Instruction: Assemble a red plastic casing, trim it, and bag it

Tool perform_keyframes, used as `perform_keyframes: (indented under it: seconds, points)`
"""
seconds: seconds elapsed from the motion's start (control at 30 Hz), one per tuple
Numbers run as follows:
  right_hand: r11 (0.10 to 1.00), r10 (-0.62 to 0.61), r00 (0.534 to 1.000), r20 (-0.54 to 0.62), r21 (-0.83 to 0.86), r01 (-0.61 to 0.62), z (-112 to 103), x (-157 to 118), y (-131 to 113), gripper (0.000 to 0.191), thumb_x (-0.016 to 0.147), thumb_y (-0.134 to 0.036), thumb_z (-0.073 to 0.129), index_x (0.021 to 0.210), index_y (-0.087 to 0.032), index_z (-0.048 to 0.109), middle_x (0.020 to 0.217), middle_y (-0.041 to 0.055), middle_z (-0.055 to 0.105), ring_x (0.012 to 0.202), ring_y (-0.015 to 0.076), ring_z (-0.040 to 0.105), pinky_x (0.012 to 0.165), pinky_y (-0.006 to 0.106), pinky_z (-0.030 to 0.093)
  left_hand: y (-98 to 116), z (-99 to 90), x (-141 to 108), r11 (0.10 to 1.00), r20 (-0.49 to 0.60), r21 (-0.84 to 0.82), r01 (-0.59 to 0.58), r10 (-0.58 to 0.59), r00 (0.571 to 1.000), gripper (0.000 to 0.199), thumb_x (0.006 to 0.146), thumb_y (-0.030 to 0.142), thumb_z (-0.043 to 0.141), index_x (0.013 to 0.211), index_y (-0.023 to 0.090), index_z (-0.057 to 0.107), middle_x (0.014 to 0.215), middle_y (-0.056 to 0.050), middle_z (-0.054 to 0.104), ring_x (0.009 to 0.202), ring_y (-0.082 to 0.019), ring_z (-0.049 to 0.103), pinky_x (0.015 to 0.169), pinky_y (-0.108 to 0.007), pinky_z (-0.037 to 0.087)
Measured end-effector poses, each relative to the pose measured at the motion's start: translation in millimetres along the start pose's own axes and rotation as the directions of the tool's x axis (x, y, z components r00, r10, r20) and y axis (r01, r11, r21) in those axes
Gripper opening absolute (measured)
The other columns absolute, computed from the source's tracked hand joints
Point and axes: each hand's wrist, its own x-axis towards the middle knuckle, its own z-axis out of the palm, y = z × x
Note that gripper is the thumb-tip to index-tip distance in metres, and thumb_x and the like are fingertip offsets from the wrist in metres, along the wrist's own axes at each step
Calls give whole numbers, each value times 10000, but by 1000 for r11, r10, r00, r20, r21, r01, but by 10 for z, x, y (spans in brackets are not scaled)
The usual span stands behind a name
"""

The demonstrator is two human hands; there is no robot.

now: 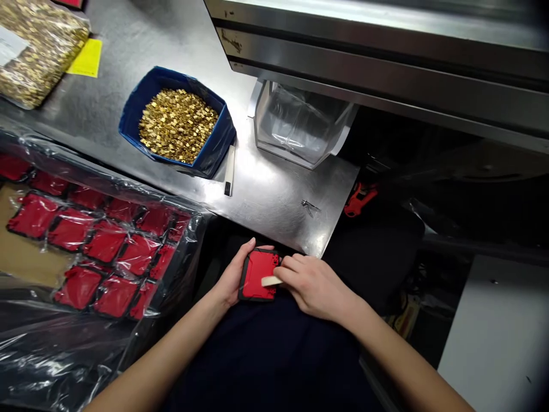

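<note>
My left hand (pixel 234 277) is wrapped around the left side of a red plastic part with a black rim (pixel 257 272), held above my lap. My right hand (pixel 311 283) grips a pale, flat stick (pixel 271 281), whose end lies over the red face. Small red details stand along the part's right edge, close to my right fingertips. What those fingertips touch there is partly hidden. Beyond my hands, a blue bin (pixel 218 140) on the metal table holds a heap of small gold-coloured metal pieces (pixel 178 123).
A plastic-lined box (pixel 189 240) at left holds bagged red parts (pixel 103 240). On the metal table (pixel 266 194) are a pale strip (pixel 230 171), a small metal piece (pixel 309 206), a lined grey bin (pixel 295 154) and a bag of gold pieces (pixel 38 51). A metal frame (pixel 386 68) overhangs.
</note>
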Motion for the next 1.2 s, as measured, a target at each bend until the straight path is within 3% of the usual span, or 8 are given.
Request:
perform_keyframes:
  seconds: [0.23,0.33,0.5,0.67,0.77,0.93,1.07,1.2]
  points:
    - [998,2,999,-35,-62,-4,65,63,-58,155,983,-161,514,1105,-239,571,1048,28,610,912,212,506,729,377,355,-6,15,30,1000,-25,0,-1,1,1000,455,991,518,592,1122,106,732,823,-118,792,643,-206,736,589,-280,610]
    - [995,75,996,-50,-66,-78,62,86,-15,112,1018,-167,480,1065,-226,563,1024,27,613,899,207,504,738,374,361,2,14,30,1000,-12,-25,8,-8,1000,435,994,520,587,1079,120,734,761,-87,775,573,-194,709,529,-278,592]
    - [995,35,998,-55,-88,-40,85,42,-11,93,1055,-245,466,1089,-230,551,1022,18,613,887,209,497,701,370,361,-6,18,44,1000,-42,1,10,-10,999,434,995,525,581,1072,125,732,793,-99,783,595,-207,725,546,-290,606]
    - [989,120,991,-67,-83,-126,101,-24,-38,193,1106,-324,388,1072,-223,549,1009,13,611,881,191,515,693,353,376,-21,-18,45,997,-49,76,-4,8,999,485,974,576,607,1118,132,737,819,-101,788,552,-185,693,519,-275,584]
    - [996,44,999,-31,-74,-46,124,-69,-19,175,1100,-336,416,1038,-234,544,995,-2,626,864,182,524,664,348,366,-4,-78,17,991,24,131,-2,-1,1000,509,969,600,611,1163,148,739,924,-121,801,665,-196,732,595,-276,609]
    - [993,106,993,-49,-53,-109,206,-135,47,216,1106,-367,403,1002,-232,537,932,-13,637,817,161,544,657,337,354,1,-170,-11,976,184,208,-60,21,983,463,903,514,751,1188,150,750,986,-123,804,764,-203,747,683,-268,621]
    - [999,6,1000,-4,-48,-6,233,-107,45,168,1086,-356,451,999,-240,536,938,-23,658,797,152,562,634,338,321,-30,-147,3,966,158,236,-104,68,985,445,918,496,733,1193,146,754,1002,-125,807,830,-221,758,717,-267,623]
    - [990,123,991,-54,-55,-126,173,-49,62,221,1104,-382,405,1019,-229,539,927,-12,673,791,150,595,623,338,292,-49,-108,29,973,87,208,-96,79,993,454,957,531,669,1171,140,756,959,-128,807,722,-202,746,644,-264,614]
